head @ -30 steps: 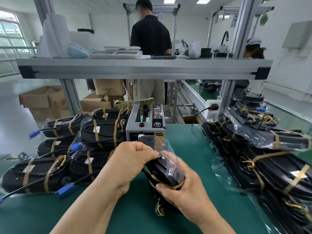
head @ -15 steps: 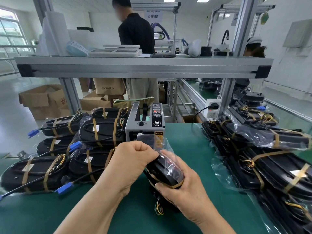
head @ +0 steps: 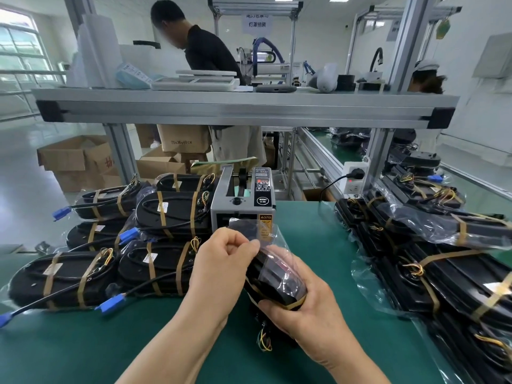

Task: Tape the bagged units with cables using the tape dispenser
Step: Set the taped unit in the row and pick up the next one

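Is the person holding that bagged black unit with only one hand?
No, the right hand grips the bagged unit low down while the left hand pinches its bag near the top.

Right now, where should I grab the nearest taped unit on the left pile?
I'd grip the taped unit across its narrow middle, between the two tape bands, coming from above: it lies flat, long side left to right. Avoid the cable ending in the blue plug.

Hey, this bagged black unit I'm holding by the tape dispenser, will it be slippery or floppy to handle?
Likely slippery: the bagged unit sits in a glossy, loose clear bag. The black body looks rigid, yet the bag's open end sticks up crumpled and would probably flop. The coloured wires hanging below could snag.
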Available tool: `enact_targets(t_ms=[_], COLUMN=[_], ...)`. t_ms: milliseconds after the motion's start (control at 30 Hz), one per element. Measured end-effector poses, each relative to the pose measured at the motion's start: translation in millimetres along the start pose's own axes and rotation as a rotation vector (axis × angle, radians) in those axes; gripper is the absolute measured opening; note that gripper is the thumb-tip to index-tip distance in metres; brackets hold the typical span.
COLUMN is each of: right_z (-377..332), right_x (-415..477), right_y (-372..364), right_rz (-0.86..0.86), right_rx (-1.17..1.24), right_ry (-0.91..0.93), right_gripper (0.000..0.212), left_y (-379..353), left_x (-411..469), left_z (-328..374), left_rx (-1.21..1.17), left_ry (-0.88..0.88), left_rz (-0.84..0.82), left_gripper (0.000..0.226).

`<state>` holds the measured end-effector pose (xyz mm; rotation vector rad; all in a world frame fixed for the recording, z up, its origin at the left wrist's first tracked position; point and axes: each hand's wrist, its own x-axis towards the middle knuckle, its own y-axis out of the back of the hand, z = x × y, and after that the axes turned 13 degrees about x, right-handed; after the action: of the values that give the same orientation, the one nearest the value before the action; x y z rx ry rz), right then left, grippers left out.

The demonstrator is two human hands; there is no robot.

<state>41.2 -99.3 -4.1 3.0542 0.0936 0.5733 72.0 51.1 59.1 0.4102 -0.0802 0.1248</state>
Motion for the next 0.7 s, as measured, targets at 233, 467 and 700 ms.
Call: enact_targets(t_ms=[233,467,700], right_z=[-2.8,-5.3,8.5], right_x=[0.1,3.3,-5.2], right_y=[-0.4,7.1,15.8], right_rz=[-0.004,0.055,-0.035], right_rx=[0.021,0.101,0.647], right_ry=[0.009,0.018,-0.112], right_gripper=[0.071,0.069,0.071], left_y=[-0.8,6.9,19.8], left_x=[-4.6,-9.4,2.9], left_z=[-1.7,-26.2,-54.4], left_rx=[0.015,-0.057,-0.082], left_ry=[-0.028,-0.067,-0.084], left_rz=[-0.026,-0.127,-0.557], left_gripper=[0.03,0.068,0.052])
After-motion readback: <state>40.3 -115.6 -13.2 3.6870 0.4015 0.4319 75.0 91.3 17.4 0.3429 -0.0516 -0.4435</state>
